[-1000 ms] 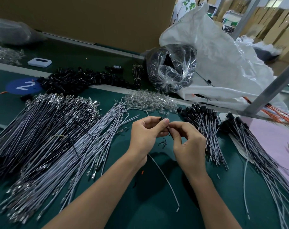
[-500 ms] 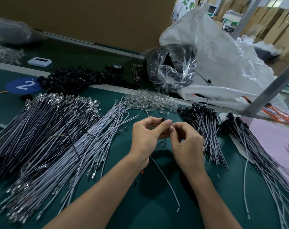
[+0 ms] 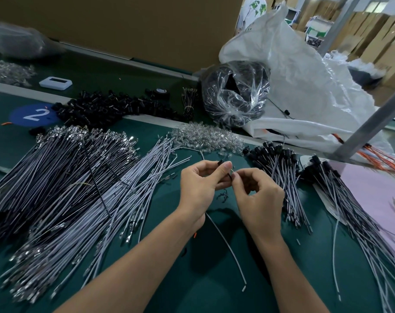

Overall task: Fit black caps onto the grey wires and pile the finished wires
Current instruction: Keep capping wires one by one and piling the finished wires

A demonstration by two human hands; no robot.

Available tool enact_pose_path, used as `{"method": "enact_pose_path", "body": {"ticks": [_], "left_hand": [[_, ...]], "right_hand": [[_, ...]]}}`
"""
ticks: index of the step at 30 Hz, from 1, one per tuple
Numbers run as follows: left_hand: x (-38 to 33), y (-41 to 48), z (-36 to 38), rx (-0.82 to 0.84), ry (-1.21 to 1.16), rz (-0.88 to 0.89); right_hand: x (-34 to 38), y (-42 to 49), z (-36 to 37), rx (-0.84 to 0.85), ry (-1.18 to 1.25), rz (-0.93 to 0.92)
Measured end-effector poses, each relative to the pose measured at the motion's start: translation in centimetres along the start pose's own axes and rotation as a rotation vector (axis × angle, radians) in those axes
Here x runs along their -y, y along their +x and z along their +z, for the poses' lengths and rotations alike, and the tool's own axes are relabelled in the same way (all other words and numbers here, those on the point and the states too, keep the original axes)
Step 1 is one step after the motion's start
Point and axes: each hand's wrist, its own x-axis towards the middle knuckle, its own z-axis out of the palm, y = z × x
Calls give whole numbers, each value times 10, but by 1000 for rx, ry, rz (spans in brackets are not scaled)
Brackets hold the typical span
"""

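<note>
- Pinching a small black cap (image 3: 220, 163) between thumb and forefinger in the head view, the left hand (image 3: 201, 184) is held just above the green table (image 3: 192, 294), fingers curled tight round it.
- The right hand (image 3: 257, 197) meets it fingertip to fingertip. Its thumb and forefinger are closed on the far end of the wire (image 3: 226, 242), just beside the cap. Whether that end is already inside the cap cannot be told.
- The wire is thin, pale grey and smooth, with a small bare metal tip at its near end.
- Its long axis runs from the hands toward the person. It comes out under the left wrist, bows gently and points down and to the right, with the tip near the table.
- A broad pile of uncapped wires (image 3: 68, 188) fans out to the left.
- Two piles of capped wires lie to the right (image 3: 280, 177) (image 3: 341, 199), their black ends pointing away.
- Loose caps (image 3: 106, 109) are heaped further back, and clear pieces (image 3: 205, 138) lie near the hands.
</note>
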Motion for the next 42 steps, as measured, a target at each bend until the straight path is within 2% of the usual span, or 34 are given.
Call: {"method": "enact_pose_path", "body": {"ticks": [14,27,42], "left_hand": [[0,-3,1,16,-23,-6],[-2,-3,1,51,-18,-10],[-1,-2,0,66,-8,-17]], "right_hand": [[-1,-3,1,-25,-14,-115],[1,1,-3,-27,36,1],[2,2,-5,2,20,-46]]}}
